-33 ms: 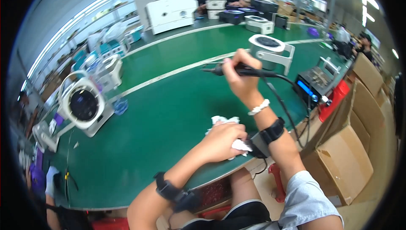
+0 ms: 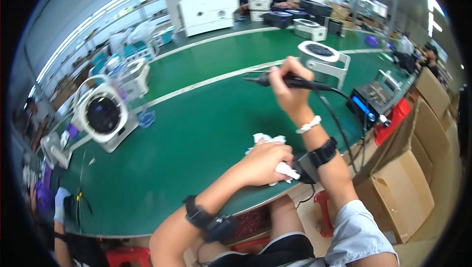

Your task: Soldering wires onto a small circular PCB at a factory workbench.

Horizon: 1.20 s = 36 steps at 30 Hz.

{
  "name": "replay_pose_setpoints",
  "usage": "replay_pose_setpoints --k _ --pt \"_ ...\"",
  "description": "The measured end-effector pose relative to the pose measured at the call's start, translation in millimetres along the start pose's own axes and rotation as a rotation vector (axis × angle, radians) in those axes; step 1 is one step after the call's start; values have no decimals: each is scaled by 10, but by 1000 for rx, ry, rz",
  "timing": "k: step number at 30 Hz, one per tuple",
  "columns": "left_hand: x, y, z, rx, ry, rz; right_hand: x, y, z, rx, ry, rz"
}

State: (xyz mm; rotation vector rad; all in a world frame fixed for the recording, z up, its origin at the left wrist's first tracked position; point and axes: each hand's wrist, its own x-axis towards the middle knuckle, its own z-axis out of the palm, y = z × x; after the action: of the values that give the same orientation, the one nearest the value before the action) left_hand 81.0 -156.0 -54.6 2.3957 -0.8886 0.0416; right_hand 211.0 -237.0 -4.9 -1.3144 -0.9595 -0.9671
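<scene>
My right hand [image 2: 291, 87] is raised over the green table, its fingers closed around a black soldering iron [image 2: 263, 79] whose tip points left. The iron's cable runs right toward a soldering station [image 2: 365, 105] with a lit blue display. Below it, near the table's front edge, my left hand [image 2: 268, 161] grips a crumpled white cloth or wad of paper [image 2: 269, 138] against the tabletop. Part of the wad sticks out beneath my fingers; the rest is hidden under the palm.
A white fan-like device [image 2: 102, 114] stands at the left, beside a clear plastic bottle [image 2: 146, 117]. Another white device [image 2: 318, 53] stands beyond my right hand. Open cardboard boxes [image 2: 403, 193] are at the right. Pliers [image 2: 78, 208] lie near a gloved hand of another person [image 2: 61, 203].
The whole scene has shifted slightly to the right in the picture. Both hands keep their hold and their pose over the table.
</scene>
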Motion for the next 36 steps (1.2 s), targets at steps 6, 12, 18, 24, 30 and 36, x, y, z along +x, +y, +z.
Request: replay_pose_setpoints --k 6,12,18,24,30,36 --pt "-189 71 -213 -335 -600 55 1 -27 76 -5 -25 14" --pt "-167 132 -146 -879 -965 217 -2 -18 87 -16 -28 4" --pt "-53 45 -128 -971 -1090 111 -13 76 15 -32 -18 -30" --pt "-174 -34 -251 -1024 -643 -83 -53 108 27 -9 -49 32" --pt "-301 -202 -578 -1018 -119 -113 -53 86 54 -22 -62 14" --pt "-262 -258 -484 -464 -52 -194 -32 102 27 -17 -65 12"
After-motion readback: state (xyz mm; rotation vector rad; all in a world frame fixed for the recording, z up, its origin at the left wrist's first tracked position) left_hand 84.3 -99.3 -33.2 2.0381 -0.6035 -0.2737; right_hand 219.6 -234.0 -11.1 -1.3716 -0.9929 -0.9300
